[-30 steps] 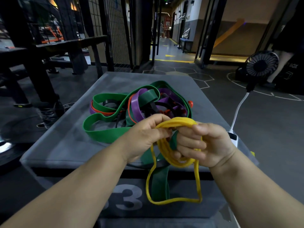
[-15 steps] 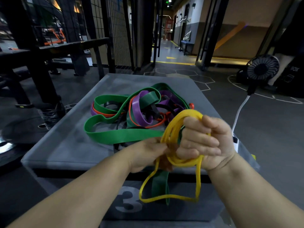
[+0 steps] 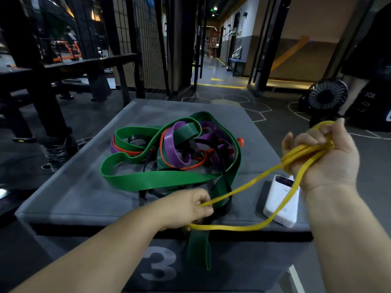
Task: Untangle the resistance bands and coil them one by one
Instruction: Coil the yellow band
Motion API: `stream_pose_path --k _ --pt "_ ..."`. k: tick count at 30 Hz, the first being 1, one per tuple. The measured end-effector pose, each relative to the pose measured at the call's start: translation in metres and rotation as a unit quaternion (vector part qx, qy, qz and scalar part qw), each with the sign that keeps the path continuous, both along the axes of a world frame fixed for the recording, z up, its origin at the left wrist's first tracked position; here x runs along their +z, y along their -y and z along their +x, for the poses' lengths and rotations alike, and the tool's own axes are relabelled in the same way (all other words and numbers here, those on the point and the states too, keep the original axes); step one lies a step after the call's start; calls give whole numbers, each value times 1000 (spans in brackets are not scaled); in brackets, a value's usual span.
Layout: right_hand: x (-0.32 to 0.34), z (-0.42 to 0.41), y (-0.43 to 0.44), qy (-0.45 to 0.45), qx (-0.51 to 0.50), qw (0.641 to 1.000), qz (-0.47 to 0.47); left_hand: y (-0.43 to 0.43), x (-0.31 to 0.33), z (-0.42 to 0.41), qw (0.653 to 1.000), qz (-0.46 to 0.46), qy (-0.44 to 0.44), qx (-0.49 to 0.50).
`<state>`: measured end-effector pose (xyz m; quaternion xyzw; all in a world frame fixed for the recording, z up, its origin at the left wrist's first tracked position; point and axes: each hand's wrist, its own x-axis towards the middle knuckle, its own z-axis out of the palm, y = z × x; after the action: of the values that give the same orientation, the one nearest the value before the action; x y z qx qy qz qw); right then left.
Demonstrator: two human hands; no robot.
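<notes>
Fingers (image 3: 304, 140) hold yellow band (image 3: 228, 228) over power bank (image 3: 279, 200).

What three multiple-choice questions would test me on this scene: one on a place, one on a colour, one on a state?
1. Where is the white power bank?
A. on the floor
B. on the grey box, near its right edge
C. on a shelf

2. What colour is the band between the left hand and right hand?
A. yellow
B. purple
C. orange

3. How is the right hand?
A. flat and open
B. resting on the box
C. gripping several strands of the band

Answers: B, it lies on the box top by the right forearm; A, the strand both hands hold is yellow; C, its fingers curl round yellow loops.
</notes>
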<state>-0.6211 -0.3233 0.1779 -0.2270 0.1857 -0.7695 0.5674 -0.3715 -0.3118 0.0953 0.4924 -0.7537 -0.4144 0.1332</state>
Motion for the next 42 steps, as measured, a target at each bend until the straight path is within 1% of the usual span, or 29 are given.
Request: stream_pose_path --k 2,3,5,7,9,11,12,14,16,17,19,21,23,25,27,31,33,36,39,42 --pt "-3 8 3 -73 -10 997 37 -1 6 -2 996 -91 -16 -1" --pt "-6 14 3 -117 4 992 57 -3 10 -3 990 -135 -29 -9" --pt "-13 29 2 -212 74 970 98 -7 18 -5 979 -198 -37 -44" --pt "-24 44 -3 -307 170 927 135 -11 22 -5 965 -248 -25 -84" --pt "-34 57 -10 -387 272 870 139 -11 24 -4 947 -303 -23 -102" --pt "-40 69 -17 -421 352 827 122 -12 26 -1 933 -344 -50 -92" --pt "-40 74 -21 -425 375 814 124 -13 26 0 928 -360 -66 -75" --pt "-40 79 -23 -423 394 804 140 -13 28 2 926 -363 -107 -6" --pt "-41 80 -22 -406 439 792 126 -11 31 5 934 -319 -147 71" --pt "-43 79 -20 -394 467 784 111 -8 32 7 940 -289 -159 89" --pt "-46 79 -19 -381 505 769 87 -3 34 13 957 -205 -187 88" --pt "-49 77 -17 -384 517 762 71 -1 36 18 961 -109 -246 65" --pt "-49 73 -15 -388 521 757 62 0 37 22 949 -45 -309 49" --pt "-47 68 -13 -379 531 756 61 -1 41 23 933 -18 -355 53" --pt "-47 65 -11 -350 547 758 65 -1 43 22 923 -36 -375 81" --pt "-53 67 -10 -316 584 747 30 -4 44 15 917 -132 -351 137" --pt "-55 70 -10 -311 585 749 9 -6 45 11 915 -175 -335 141" --pt "-59 71 -10 -305 577 758 8 -8 47 10 920 -233 -293 119" --pt "-61 72 -11 -303 577 758 5 -4 41 10 923 -241 -281 104" --pt "-61 76 -13 -277 600 750 -4 -3 34 8 922 -192 -322 97"
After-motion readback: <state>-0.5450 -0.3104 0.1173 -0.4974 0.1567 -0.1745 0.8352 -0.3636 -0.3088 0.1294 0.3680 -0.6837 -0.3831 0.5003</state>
